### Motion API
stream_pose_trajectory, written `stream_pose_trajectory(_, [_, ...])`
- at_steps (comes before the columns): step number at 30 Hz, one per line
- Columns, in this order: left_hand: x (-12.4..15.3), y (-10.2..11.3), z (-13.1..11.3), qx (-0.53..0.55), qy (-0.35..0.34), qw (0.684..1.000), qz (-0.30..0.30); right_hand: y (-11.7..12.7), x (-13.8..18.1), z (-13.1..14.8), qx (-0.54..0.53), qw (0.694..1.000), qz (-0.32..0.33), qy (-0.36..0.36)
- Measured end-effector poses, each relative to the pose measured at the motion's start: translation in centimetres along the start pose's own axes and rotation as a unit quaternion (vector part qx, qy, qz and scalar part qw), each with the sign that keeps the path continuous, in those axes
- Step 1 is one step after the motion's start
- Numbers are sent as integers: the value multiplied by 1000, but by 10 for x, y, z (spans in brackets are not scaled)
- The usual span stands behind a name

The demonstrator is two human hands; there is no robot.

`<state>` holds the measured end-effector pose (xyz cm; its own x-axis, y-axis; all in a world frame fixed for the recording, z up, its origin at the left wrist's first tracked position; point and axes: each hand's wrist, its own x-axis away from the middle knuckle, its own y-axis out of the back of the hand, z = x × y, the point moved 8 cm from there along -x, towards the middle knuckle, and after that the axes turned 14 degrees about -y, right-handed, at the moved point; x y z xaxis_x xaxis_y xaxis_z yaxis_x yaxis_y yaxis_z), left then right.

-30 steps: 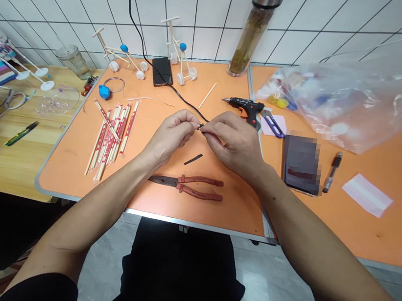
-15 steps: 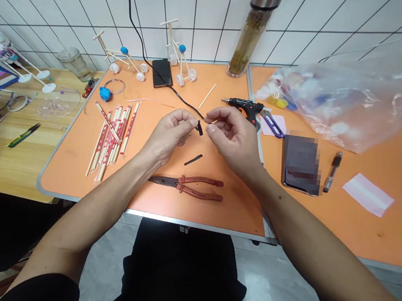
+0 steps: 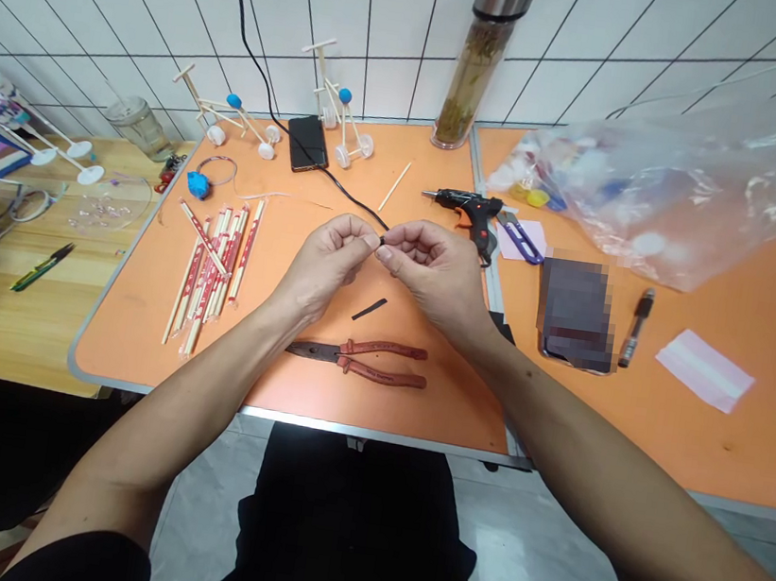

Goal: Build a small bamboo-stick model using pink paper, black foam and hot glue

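Observation:
My left hand and my right hand meet above the orange table, fingertips pinched together. Between them sits a small black piece, apparently a strip of tape on a thin stick; both hands grip it. A second black strip lies on the table just below the hands. Red-handled pliers lie nearer to me, shut.
Wrapped chopsticks lie to the left. A black glue gun, small purple-handled scissors, a dark phone, a pen and a clear plastic bag are on the right. Stick models, a charging phone and a bottle stand at the back.
Half a second ago my right hand had drawn away and the black strip dangled from my left fingers. Now the right fingers have closed back onto it, as one second ago.

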<state>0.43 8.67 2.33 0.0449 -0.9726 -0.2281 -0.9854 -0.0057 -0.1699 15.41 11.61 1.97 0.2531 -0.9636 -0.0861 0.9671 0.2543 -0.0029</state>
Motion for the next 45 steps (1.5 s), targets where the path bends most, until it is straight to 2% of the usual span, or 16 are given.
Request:
stream_pose_trajectory(16, [1,-2,5,27,9,1000,6,2,3,1,65,997,-43,28])
stream_pose_trajectory(26, [4,-7,8,89,35,995,15,2,4,2,52,997,-39,41])
stream_pose_trajectory(36, [6,-10,8,87,64,994,19,3,5,6,34,997,-39,64])
stream_pose_trajectory(42, [2,1,2,10,-3,1000,-3,9,2,7,23,998,-43,45])
stream_pose_trajectory(45, [0,4,1,-31,-40,999,5,11,1,7,18,998,-47,35])
